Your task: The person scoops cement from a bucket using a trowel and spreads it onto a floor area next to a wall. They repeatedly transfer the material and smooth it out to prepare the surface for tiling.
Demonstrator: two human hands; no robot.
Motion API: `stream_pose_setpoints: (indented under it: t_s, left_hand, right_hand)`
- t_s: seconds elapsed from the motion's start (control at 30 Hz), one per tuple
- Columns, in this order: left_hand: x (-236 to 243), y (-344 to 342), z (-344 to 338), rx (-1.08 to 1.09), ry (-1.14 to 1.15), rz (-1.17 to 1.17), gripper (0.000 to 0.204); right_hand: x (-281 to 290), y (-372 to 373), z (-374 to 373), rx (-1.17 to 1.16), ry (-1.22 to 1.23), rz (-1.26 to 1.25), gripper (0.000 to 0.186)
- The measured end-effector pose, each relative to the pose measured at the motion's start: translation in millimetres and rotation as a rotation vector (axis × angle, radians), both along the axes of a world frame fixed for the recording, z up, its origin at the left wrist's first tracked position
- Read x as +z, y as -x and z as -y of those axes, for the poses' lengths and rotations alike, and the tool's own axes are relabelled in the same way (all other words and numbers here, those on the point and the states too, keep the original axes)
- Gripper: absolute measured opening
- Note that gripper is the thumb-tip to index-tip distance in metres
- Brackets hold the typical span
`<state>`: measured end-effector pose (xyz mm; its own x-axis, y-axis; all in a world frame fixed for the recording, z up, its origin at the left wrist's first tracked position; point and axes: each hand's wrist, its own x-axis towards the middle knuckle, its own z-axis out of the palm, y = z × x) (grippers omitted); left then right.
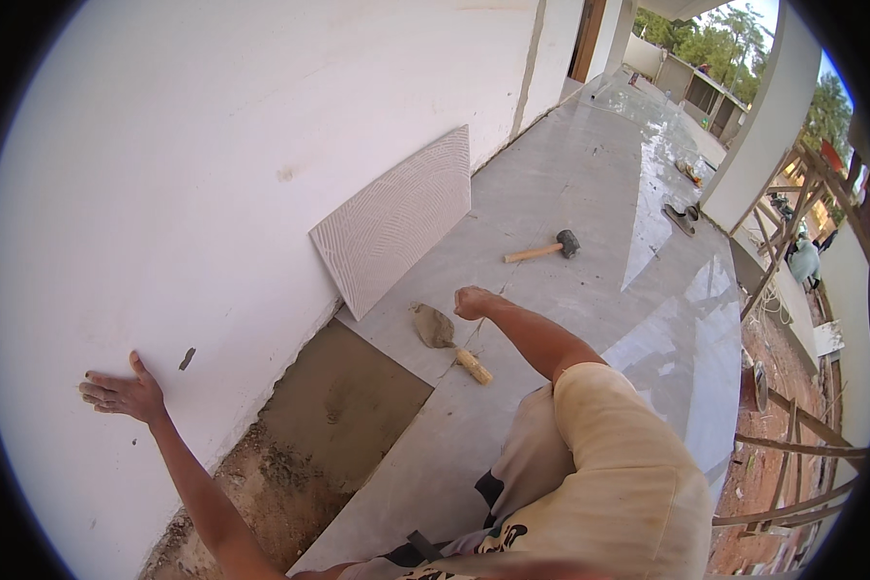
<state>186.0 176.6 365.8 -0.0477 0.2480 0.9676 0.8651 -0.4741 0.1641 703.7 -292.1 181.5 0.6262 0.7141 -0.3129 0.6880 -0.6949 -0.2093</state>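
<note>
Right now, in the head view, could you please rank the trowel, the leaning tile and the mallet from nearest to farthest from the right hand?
From the right hand:
1. Trowel, on the floor just below and left of it.
2. Leaning tile, against the wall, up and to the left.
3. Mallet, lying on the floor farther out, to the right.

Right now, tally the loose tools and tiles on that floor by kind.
Trowel: 1, lying by the right hand
Rubber mallet: 1
Loose tile: 1, leaning on the wall that the left hand presses
Far tool near the pillar: 1, kind unclear
Total: 4
</note>
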Motion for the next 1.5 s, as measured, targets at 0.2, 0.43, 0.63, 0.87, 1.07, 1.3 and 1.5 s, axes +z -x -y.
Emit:
stream_pose_setpoints:
  t_s: [0.2,0.43,0.63,0.87,1.07,1.3,1.5]
  left_hand:
    - [2.8,-0.7,-0.3,0.008,-0.012,0.005,0.107]
    - [4.1,2.9,-3.9,0.082,-0.065,-0.022,0.105]
    - [-1.5,-6.1,0.7,0.064,-0.034,-0.011,0.105]
    - [-0.6,-4.3,-2.8,0.05,-0.027,-0.002,0.106]
    - [3.4,-1.9,-0.7,0.084,-0.058,-0.014,0.104]
    - [2.8,0.4,-3.2,0.072,-0.066,-0.023,0.104]
    - [0.3,-3.9,-1.8,0.063,-0.071,-0.025,0.104]
  right_hand:
    - [3.6,10.2,-3.4,-0.014,0.029,-0.032,0.035]
    - [5.5,13.4,-10.7,-0.027,0.07,-0.068,0.035]
    - [-4.2,4.6,-1.2,-0.013,0.033,-0.024,0.038]
    - [-6.7,2.2,-6.9,-0.016,0.074,-0.042,0.036]
    - [0.8,12.0,-6.4,-0.018,0.038,-0.045,0.034]
    - [22.6,26.2,-14.1,-0.017,0.075,-0.077,0.033]
    - [22.3,27.1,-11.5,0.01,0.063,-0.051,0.035]
